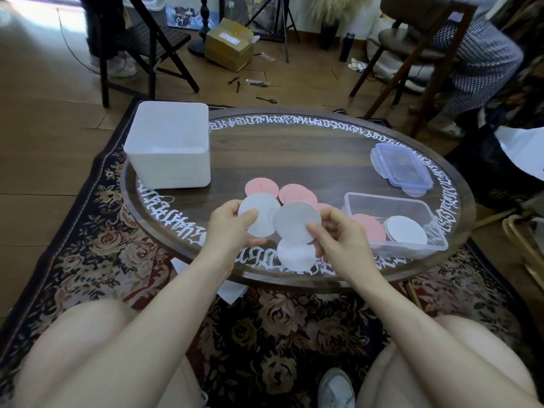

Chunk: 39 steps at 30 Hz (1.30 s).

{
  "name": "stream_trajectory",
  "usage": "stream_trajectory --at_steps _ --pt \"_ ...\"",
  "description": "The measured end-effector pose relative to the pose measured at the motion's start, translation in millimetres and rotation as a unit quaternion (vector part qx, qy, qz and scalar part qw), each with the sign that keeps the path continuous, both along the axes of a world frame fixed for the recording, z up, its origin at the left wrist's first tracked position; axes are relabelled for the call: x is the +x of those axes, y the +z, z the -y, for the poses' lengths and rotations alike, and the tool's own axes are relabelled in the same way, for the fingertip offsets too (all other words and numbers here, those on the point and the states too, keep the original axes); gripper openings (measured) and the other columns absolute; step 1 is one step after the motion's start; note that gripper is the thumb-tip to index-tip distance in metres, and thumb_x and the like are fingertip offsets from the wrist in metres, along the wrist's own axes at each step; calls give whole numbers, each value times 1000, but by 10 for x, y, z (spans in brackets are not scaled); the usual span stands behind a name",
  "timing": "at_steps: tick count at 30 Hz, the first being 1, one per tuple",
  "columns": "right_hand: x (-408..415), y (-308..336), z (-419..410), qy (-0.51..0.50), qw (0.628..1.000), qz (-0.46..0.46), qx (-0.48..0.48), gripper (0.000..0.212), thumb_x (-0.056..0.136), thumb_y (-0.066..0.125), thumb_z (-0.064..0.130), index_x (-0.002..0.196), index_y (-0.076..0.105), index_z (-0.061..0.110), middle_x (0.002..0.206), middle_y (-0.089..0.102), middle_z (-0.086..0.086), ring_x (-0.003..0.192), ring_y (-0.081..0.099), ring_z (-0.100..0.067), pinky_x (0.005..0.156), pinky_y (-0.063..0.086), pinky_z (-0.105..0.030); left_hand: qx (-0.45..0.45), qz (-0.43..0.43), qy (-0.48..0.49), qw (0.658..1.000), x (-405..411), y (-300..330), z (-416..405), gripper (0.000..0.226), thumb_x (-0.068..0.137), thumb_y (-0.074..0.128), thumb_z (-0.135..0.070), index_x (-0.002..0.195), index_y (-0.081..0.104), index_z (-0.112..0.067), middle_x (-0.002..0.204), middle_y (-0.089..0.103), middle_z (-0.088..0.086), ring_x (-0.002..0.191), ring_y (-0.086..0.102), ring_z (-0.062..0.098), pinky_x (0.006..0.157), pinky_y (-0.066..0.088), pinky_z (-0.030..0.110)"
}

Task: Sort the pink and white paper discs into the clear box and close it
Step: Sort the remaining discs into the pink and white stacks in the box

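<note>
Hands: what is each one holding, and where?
Left hand pinches a white disc at its left edge; right hand pinches another white disc at its right edge.

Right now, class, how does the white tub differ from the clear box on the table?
The white tub is opaque, so its contents are hidden; the clear box is see-through and shows a pink stack and a white stack. The white tub is taller and sits far left; the clear box is shallow and sits right. Both are open-topped and rest on the table.

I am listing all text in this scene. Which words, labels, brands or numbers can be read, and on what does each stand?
None can be read.
Table rim: white ornamental script, not legible.
Cardboard box: a label, too small and blurred.
Discs, clear box, lid: no text visible.
</note>
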State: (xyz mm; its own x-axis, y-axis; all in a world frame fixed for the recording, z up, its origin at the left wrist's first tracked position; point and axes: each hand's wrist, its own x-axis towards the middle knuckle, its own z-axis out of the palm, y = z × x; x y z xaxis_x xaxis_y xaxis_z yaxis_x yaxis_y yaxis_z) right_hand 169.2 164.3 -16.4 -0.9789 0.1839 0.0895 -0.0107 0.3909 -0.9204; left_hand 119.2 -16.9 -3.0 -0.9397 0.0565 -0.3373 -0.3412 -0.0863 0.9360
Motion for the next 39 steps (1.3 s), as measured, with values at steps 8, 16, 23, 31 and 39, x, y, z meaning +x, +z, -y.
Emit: stream_trajectory --at_steps 8,16,23,31,39 --pt "-21 -16 -16 -2 996 69 -52 16 92 59 13 78 53 17 55 59 -5 36 47 -12 36 33 -15 60 8 -79 995 58 -21 -76 15 94 54 -12 104 65 -9 119 62 16 96 65 27 64 61 36" --pt "-18 20 -6 8 993 86 -85 10 93 58 11 83 54 10 55 61 -5 38 48 -16 36 34 -19 93 28 -85 992 50 -51 -63 27 87 60 2 114 62 -5 108 67 15 92 68 31 67 61 38" --pt "6 88 3 34 987 86 -135 7 94 53 4 100 54 2 58 63 -8 37 48 -15 36 35 -22 135 53 -86 986 36 -54 -36 21 89 60 0 106 65 -11 105 69 10 90 70 32 64 61 36" --pt "50 38 24 70 988 103 -90 10 92 59 11 102 59 8 65 68 -3 44 54 -12 40 39 -19 30 -53 -158 986 95 -80 -85 20 85 63 3 102 62 -7 94 67 15 79 68 24 58 59 31" --pt "49 -61 12 78 991 64 86 18 82 70 15 71 57 18 56 49 10 54 50 -6 56 41 -25 -467 -383 -214 768 128 -140 -48 14 88 56 -25 78 48 -18 70 47 -7 77 47 22 63 34 33"
